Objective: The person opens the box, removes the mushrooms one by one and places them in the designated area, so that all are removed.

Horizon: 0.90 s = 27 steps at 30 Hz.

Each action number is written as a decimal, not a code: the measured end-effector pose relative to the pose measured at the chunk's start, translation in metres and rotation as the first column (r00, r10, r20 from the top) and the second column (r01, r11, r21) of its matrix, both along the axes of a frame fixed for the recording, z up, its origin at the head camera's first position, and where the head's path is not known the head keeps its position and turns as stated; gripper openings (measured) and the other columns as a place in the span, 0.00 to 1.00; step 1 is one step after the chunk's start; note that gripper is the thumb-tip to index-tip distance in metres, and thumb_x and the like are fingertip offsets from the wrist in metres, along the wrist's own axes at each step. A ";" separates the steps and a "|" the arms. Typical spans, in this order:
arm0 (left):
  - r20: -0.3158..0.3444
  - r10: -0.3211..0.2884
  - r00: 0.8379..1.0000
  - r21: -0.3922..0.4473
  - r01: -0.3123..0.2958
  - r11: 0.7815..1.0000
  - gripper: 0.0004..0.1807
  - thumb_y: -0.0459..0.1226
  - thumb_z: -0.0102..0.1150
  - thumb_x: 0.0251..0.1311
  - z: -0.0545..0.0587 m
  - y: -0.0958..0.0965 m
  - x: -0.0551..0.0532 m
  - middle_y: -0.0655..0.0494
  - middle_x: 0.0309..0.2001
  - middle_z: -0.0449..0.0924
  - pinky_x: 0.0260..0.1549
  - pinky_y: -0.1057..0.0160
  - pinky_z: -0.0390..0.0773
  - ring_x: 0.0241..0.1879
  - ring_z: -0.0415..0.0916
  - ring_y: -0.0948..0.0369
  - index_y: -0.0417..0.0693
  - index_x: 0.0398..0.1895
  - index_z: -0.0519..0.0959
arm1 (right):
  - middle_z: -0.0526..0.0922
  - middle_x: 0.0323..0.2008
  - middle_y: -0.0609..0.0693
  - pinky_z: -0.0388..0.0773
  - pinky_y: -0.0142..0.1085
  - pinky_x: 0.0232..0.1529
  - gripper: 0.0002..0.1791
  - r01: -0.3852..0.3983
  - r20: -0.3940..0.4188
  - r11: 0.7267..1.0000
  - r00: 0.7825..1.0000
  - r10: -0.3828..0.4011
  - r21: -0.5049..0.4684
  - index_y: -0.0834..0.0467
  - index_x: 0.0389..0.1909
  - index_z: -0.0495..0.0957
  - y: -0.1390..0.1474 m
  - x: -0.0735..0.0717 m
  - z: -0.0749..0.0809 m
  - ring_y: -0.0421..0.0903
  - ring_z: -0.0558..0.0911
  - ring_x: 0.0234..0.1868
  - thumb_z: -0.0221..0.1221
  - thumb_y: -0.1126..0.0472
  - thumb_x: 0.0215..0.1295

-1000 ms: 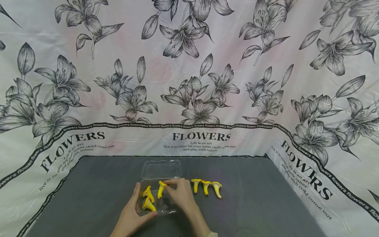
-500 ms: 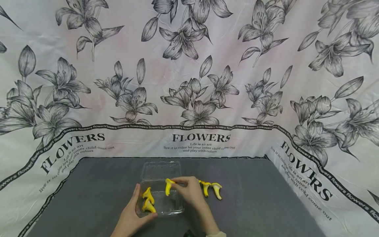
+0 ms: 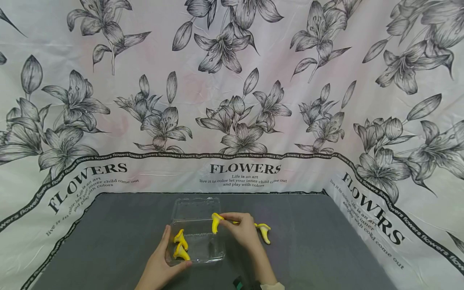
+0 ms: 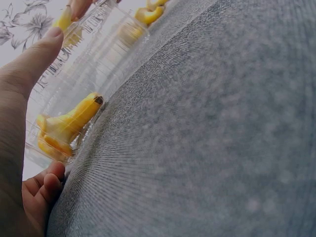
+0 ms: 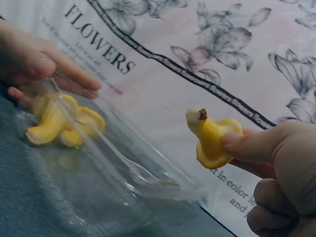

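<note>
My right hand (image 3: 243, 230) pinches a yellow chanterelle mushroom (image 3: 216, 222) by its cap between thumb and fingers. In the right wrist view the held mushroom (image 5: 210, 140) has its cut stem end pointing up. It is raised over the far right part of a clear plastic clamshell box (image 3: 206, 246). My left hand (image 3: 156, 257) grips the box at its left side, thumb along the near wall. Two more chanterelles, one (image 3: 181, 238) behind the other (image 3: 182, 252), lie inside at the left. The left wrist view shows a mushroom (image 4: 66, 126) through the clear wall.
The box's lid (image 3: 195, 208) lies folded back on the grey tabletop (image 3: 308, 249). Right of the box rests a chanterelle (image 3: 265, 233); others beside it are mostly hidden by my right hand. A flower-printed cloth (image 3: 246, 173) stands behind the table.
My right hand has moved right and slightly away with the chanterelle, from the box's middle to its far right part, covering more of the mushrooms on the table. The left hand stays put.
</note>
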<state>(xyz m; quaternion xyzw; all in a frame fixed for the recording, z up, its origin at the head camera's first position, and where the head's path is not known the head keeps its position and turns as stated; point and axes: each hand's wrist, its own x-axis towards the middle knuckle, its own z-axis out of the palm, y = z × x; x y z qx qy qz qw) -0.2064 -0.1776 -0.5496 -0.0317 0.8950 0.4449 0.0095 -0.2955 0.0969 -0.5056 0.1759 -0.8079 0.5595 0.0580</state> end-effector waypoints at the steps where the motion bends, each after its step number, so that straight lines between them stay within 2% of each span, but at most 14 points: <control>1: -0.001 0.001 1.000 0.002 -0.001 1.000 0.74 0.63 0.79 0.51 0.000 0.000 0.000 0.48 0.87 0.36 0.28 0.66 0.68 0.28 0.63 0.60 0.54 0.89 0.37 | 0.93 0.44 0.51 0.85 0.32 0.44 0.10 0.001 0.014 1.000 1.000 -0.001 -0.011 0.55 0.46 0.93 0.002 0.000 0.000 0.45 0.91 0.46 0.74 0.56 0.67; 4: -0.002 -0.002 1.000 0.010 0.002 1.000 0.74 0.62 0.79 0.51 -0.001 0.000 0.001 0.48 0.87 0.35 0.28 0.66 0.69 0.29 0.64 0.60 0.55 0.89 0.36 | 0.93 0.44 0.53 0.84 0.30 0.42 0.10 0.004 0.046 0.999 0.999 -0.002 -0.050 0.57 0.46 0.93 0.010 0.000 0.001 0.44 0.90 0.44 0.74 0.59 0.66; 6: -0.008 -0.005 1.000 0.005 0.005 1.000 0.74 0.62 0.79 0.52 -0.001 0.000 0.001 0.47 0.87 0.36 0.29 0.66 0.69 0.34 0.68 0.60 0.54 0.89 0.36 | 0.93 0.44 0.54 0.83 0.30 0.41 0.10 0.018 0.063 0.998 0.998 -0.013 -0.068 0.58 0.46 0.93 0.015 -0.001 0.002 0.44 0.90 0.44 0.74 0.60 0.66; 10: -0.012 -0.008 1.000 0.007 0.008 1.000 0.74 0.62 0.79 0.51 -0.002 -0.001 0.000 0.46 0.87 0.36 0.31 0.65 0.70 0.37 0.70 0.59 0.53 0.89 0.36 | 0.92 0.46 0.56 0.87 0.37 0.43 0.11 0.039 0.082 0.995 0.996 -0.031 -0.095 0.60 0.48 0.92 0.024 -0.003 0.001 0.48 0.91 0.45 0.73 0.63 0.66; 14: -0.017 -0.009 1.000 0.023 0.010 1.000 0.75 0.62 0.80 0.50 -0.002 -0.002 0.000 0.48 0.87 0.35 0.28 0.66 0.70 0.29 0.65 0.60 0.55 0.89 0.36 | 0.91 0.48 0.60 0.87 0.49 0.49 0.13 0.033 0.108 0.990 0.994 -0.019 -0.136 0.63 0.50 0.90 0.034 -0.004 0.001 0.56 0.91 0.48 0.72 0.64 0.68; 16: -0.026 -0.010 1.000 0.026 0.011 1.000 0.75 0.62 0.81 0.50 -0.003 -0.002 0.000 0.48 0.87 0.35 0.28 0.66 0.69 0.28 0.64 0.61 0.55 0.89 0.37 | 0.91 0.49 0.61 0.87 0.49 0.50 0.13 0.034 0.117 0.988 0.993 -0.016 -0.154 0.65 0.51 0.90 0.040 -0.004 0.001 0.57 0.91 0.49 0.71 0.64 0.68; 21: -0.034 -0.009 0.999 0.034 0.010 0.999 0.75 0.61 0.81 0.49 -0.002 -0.002 0.000 0.49 0.87 0.36 0.28 0.66 0.69 0.27 0.64 0.62 0.54 0.89 0.38 | 0.90 0.50 0.62 0.87 0.39 0.49 0.13 0.035 0.111 0.992 0.994 -0.022 -0.122 0.65 0.52 0.89 0.054 -0.005 -0.002 0.56 0.91 0.50 0.71 0.64 0.69; 27: -0.044 -0.014 0.999 0.041 0.016 0.999 0.75 0.61 0.82 0.49 -0.001 -0.002 -0.001 0.50 0.87 0.37 0.26 0.67 0.68 0.26 0.63 0.63 0.54 0.89 0.39 | 0.91 0.48 0.61 0.88 0.46 0.47 0.13 0.023 0.101 0.998 0.995 -0.017 -0.060 0.65 0.50 0.90 0.069 -0.009 -0.012 0.55 0.91 0.47 0.71 0.63 0.69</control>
